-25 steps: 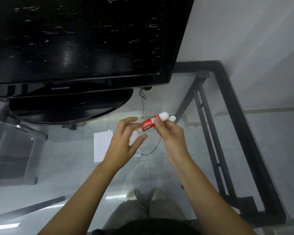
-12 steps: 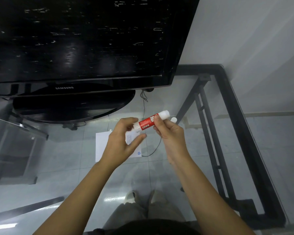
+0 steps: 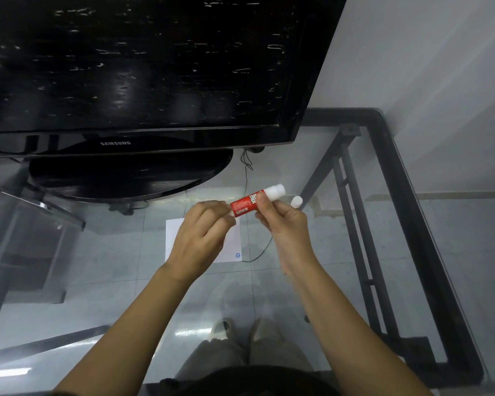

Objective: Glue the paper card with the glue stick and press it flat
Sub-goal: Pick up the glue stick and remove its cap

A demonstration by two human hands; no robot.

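- Right hand (image 3: 286, 224) pinches glue stick (image 3: 255, 200) mid-barrel.
- Left hand (image 3: 203, 235) pinches its lower end.
- Paper card (image 3: 232, 247) lies beneath left hand.
- White cap (image 3: 297, 201) just beyond right hand.

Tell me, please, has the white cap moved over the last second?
No; the white cap lies at the same spot beside the table's slanted black strut.

"SAMSUNG" — television (image 3: 115, 143); "stick" — glue stick (image 3: 252, 199)
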